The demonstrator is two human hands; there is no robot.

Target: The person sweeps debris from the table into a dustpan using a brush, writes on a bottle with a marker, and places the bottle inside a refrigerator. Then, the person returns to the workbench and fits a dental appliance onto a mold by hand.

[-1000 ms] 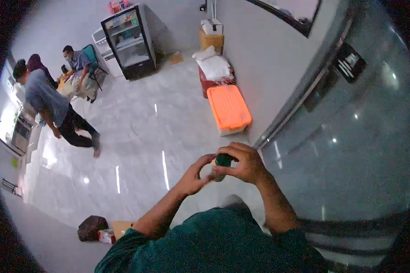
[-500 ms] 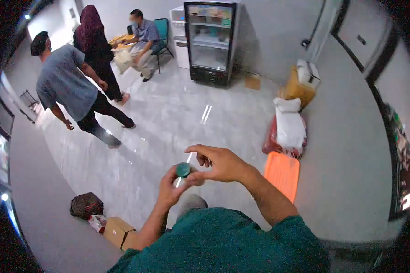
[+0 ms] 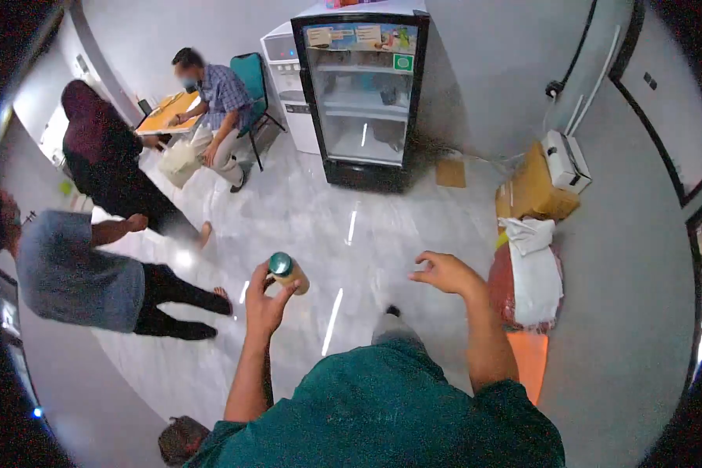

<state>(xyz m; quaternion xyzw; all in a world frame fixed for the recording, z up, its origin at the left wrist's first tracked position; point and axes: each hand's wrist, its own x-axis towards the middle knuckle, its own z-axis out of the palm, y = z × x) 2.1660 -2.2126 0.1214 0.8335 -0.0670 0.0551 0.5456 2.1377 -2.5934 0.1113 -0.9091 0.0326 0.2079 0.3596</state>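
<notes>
A glossy, pale marbled floor [image 3: 382,222] spreads through a grey-walled room, with a glass-fronted fridge [image 3: 363,101] against the far wall and a white dispenser [image 3: 295,97] just beside it. The view has swung since half a second ago: the fridge looms larger, and the orange lid [image 3: 529,363], then plain to see, now shows only as a strip beside the right forearm.

The left hand [image 3: 264,308] pinches a small bottle [image 3: 295,281] between thumb and fingers, up in the air in front of the body. The bottle leans, so its pale side shows below the green cap [image 3: 281,263]; earlier, little more than the cap's top could be seen. The right hand [image 3: 448,274], close against the left half a second ago, is now well apart from it, fingers loosely curled, with a gap between thumb and forefinger.

Near the right wall are a cardboard box [image 3: 532,187] and a white sack [image 3: 534,277] lying on a red one. At the left, a person in a grey shirt [image 3: 82,265] appears lower in view than before, while a seated person [image 3: 228,93] leans toward an orange tabletop [image 3: 164,111].
</notes>
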